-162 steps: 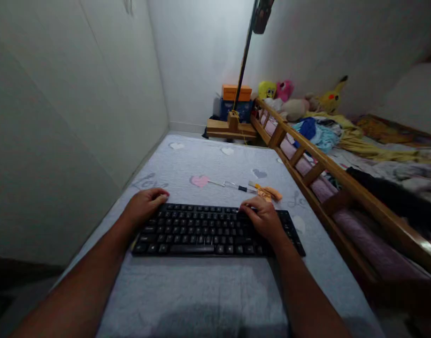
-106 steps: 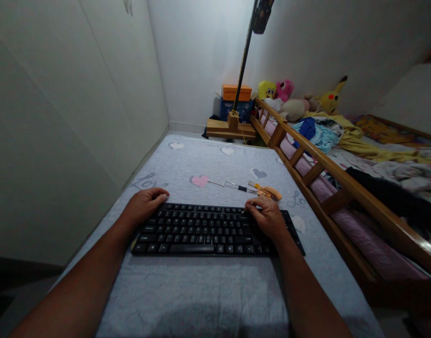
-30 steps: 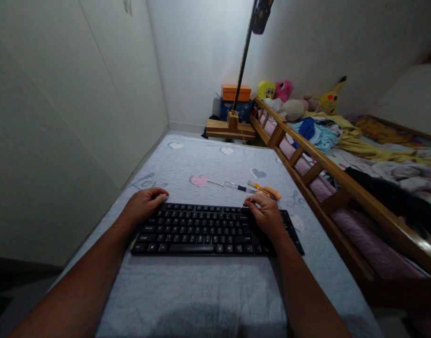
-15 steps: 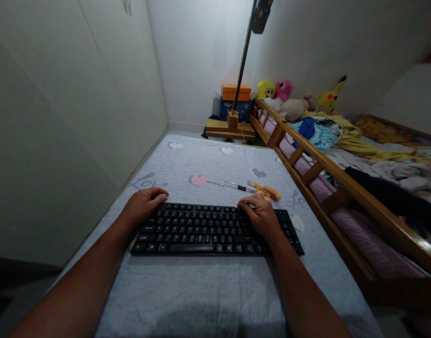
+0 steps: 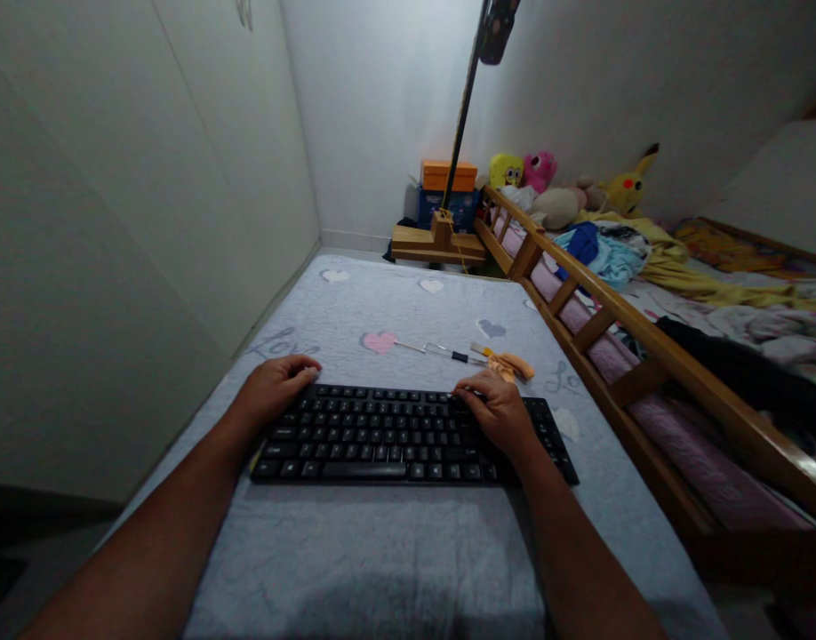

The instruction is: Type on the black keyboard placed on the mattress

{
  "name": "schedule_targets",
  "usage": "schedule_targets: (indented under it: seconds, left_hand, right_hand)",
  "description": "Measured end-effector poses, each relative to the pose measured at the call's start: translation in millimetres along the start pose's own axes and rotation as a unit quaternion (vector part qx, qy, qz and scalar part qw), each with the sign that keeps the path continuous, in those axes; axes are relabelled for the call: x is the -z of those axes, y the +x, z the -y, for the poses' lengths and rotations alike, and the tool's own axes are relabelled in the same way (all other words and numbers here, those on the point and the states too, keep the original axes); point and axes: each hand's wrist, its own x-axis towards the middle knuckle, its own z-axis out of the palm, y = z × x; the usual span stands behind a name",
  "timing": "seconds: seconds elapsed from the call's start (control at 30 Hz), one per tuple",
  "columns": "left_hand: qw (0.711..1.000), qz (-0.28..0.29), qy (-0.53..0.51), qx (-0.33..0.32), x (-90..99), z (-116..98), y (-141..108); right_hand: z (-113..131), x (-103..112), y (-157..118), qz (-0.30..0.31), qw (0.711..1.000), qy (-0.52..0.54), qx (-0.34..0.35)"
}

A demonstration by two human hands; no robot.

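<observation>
A black keyboard lies flat on the cloth, its space bar on my side. My left hand is curled round the keyboard's far left corner, thumb along the edge. Over the top key row, right of the middle, my right hand has its thumb and fingers drawn together in a pinch. Whatever is between those fingertips is too small to make out. Some keys lie hidden beneath this hand. Beyond it are a thin wire tool with a black grip and a brush beside an orange-tan piece.
The grey-blue cloth with heart prints covers the surface. Along the right runs a wooden bed rail, with clothes and plush toys behind it. A pale cabinet stands left. At the far end are a wooden pole stand and an orange box.
Both hands and the keyboard keep their places. The whole view has shifted very slightly.
</observation>
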Motion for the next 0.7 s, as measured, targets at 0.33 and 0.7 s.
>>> schedule_targets:
  seconds: [0.33, 0.7]
  left_hand:
    - [1.0, 0.0, -0.002, 0.003, 0.4, -1, -1]
    - [1.0, 0.001, 0.003, -0.002, -0.1, 1, 0]
  right_hand:
    - [2, 2, -3, 0.019, 1.0, 0.009, -0.013]
    - [-5, 13, -4, 0.001, 0.999, 0.002, -0.038]
